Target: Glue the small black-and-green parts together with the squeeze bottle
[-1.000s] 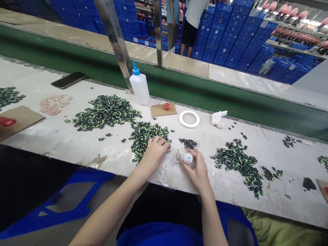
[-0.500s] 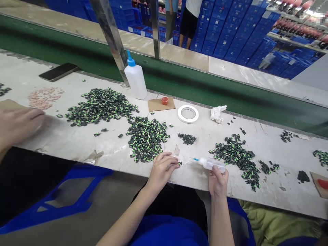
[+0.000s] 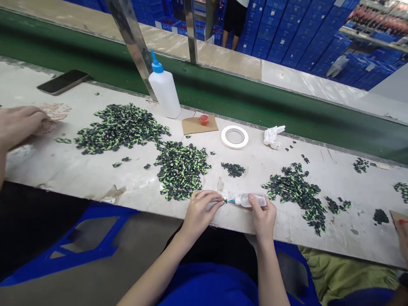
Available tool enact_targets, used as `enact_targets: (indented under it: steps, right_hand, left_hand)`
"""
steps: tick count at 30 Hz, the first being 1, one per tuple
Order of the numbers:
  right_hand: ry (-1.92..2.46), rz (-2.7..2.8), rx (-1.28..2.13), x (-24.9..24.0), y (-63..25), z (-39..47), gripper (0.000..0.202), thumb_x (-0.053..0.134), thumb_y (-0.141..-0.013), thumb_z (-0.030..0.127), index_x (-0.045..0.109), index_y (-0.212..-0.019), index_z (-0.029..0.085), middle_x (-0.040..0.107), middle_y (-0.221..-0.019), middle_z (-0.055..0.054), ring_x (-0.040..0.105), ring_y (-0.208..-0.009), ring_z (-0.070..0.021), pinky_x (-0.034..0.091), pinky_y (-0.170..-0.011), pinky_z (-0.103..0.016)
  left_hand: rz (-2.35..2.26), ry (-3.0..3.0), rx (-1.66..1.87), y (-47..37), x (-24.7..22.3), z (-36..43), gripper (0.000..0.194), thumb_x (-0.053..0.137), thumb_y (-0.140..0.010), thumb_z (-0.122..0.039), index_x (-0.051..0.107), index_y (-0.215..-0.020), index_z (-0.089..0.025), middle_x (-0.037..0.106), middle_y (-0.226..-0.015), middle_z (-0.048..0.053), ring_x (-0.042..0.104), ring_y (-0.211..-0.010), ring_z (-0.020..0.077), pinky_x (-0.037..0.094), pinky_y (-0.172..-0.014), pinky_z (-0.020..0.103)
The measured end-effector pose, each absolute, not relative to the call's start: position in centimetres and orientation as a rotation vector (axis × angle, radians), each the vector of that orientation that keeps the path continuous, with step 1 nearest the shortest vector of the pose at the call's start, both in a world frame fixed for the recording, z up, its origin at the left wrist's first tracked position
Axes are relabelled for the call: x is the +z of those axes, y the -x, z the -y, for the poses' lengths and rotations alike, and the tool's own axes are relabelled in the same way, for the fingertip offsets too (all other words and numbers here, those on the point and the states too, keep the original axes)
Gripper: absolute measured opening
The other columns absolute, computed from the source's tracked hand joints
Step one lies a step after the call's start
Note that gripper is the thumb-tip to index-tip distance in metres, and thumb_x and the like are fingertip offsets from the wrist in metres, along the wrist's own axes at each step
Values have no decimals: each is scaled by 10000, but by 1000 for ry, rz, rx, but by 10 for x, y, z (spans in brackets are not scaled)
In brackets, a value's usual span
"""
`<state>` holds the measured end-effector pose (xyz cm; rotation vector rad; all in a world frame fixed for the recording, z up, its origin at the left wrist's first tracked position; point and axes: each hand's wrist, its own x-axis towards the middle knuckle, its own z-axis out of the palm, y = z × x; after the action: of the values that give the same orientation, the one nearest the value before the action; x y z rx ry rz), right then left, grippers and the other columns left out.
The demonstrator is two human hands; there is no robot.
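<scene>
Between thumb and fingertips, my left hand (image 3: 201, 209) pinches a small black-and-green piece (image 3: 225, 201) just above the bench. My right hand (image 3: 264, 212) is closed around a small clear squeeze bottle (image 3: 253, 199) with a blue nozzle, held nearly level. The nozzle tip points left and is at the piece or very close to it; whether they touch is too small to tell. A heap of black-and-green pieces (image 3: 181, 170) lies just beyond my left hand. To the right of the bottle spreads another heap of such pieces (image 3: 296, 191), and a little pile of black parts (image 3: 233, 169) lies ahead.
Along the back of the bench (image 3: 137, 187) stand a large white bottle (image 3: 165, 93), cardboard with a red cap (image 3: 204, 120), a tape roll (image 3: 234, 137) and crumpled tissue (image 3: 273, 137). A phone (image 3: 63, 82) lies far left. Other people's hands (image 3: 21, 123) reach in at both sides.
My right hand has brought the squeeze bottle left, its nozzle now at the piece in my left hand. At left, another person's hand has moved to the pinkish bits; another hand appears at far right.
</scene>
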<state>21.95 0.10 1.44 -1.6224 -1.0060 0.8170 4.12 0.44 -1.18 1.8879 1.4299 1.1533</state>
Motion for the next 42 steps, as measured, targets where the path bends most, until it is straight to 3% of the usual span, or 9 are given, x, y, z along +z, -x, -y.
enact_targets:
  steps: [42]
  right_hand:
    - [1596, 942, 890, 14, -218, 0, 308, 697, -666, 444, 568, -603, 172, 544, -543, 27, 464, -520, -122, 399, -508, -244]
  left_hand:
    - [-1438, -1960, 1183, -41, -15, -4, 24, 673, -814, -211, 686, -824, -228, 762, -804, -8, 701, -829, 191, 407, -826, 360]
